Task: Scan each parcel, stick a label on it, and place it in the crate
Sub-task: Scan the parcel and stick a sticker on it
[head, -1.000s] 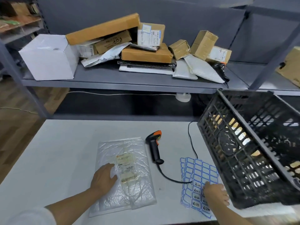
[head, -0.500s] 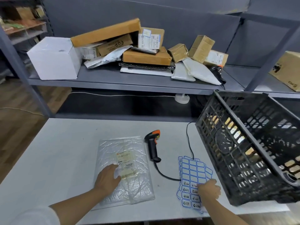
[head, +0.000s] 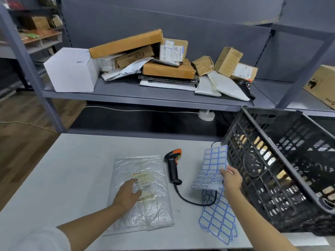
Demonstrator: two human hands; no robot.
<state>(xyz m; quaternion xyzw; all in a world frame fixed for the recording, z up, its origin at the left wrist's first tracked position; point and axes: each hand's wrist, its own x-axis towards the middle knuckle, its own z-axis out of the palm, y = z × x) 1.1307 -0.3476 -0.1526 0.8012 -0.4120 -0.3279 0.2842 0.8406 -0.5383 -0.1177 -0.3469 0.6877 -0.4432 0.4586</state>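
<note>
Parcel [head: 139, 192] in clear bubble wrap lies flat on the desk [head: 68, 169], its printed slip facing up. Left hand [head: 126, 193] rests on it with fingers spread flat over the slip, holding nothing. Right hand [head: 231, 180] pinches a lifted label sheet [head: 211, 169] by its right edge, raising it off the stack of label sheets [head: 219, 218] beneath. Between parcel and sheets lies the black-and-orange scanner [head: 173, 165], its cable curling toward the stack. Just right of the hands stands the black crate [head: 282, 165], tilted. Boxes and mailers crowd the shelf [head: 145, 97] behind.
</note>
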